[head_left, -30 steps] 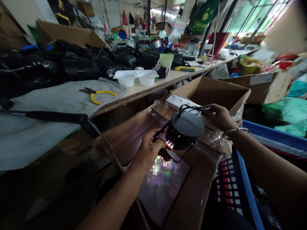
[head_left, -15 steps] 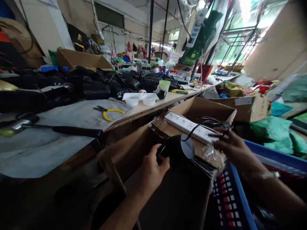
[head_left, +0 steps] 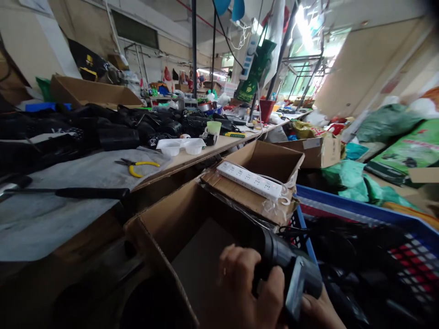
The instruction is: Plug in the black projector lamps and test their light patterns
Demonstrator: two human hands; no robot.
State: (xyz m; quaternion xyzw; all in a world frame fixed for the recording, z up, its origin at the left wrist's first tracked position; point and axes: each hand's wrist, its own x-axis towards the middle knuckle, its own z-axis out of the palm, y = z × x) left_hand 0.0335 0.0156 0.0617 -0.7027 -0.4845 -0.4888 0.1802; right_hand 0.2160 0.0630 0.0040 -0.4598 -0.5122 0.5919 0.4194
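Observation:
In the lower middle, both hands are on a black cylindrical device (head_left: 276,249) with a flat angled bracket, lying tilted over the right side of an open cardboard box (head_left: 157,228). My left hand (head_left: 247,285) has its fingers curled around the near side of the device. My right hand (head_left: 320,308) grips it from the right below the bracket, its thumb showing and the other fingers hidden. A white power strip (head_left: 250,179) lies on a cardboard flap beyond them. A thin dark cord (head_left: 291,230) shows beside the device.
To the right stands a blue plastic basket (head_left: 346,201) with black items in it. On the left worktable lie yellow-handled pliers (head_left: 139,167), a hammer (head_left: 91,193), a white plastic tray (head_left: 181,145) and many black devices (head_left: 116,130). Another cardboard box (head_left: 317,148) stands behind.
The black device has come down and to the right, and its bracket now shows. My right hand has left the cord above the power strip and holds the device. The view has swung right.

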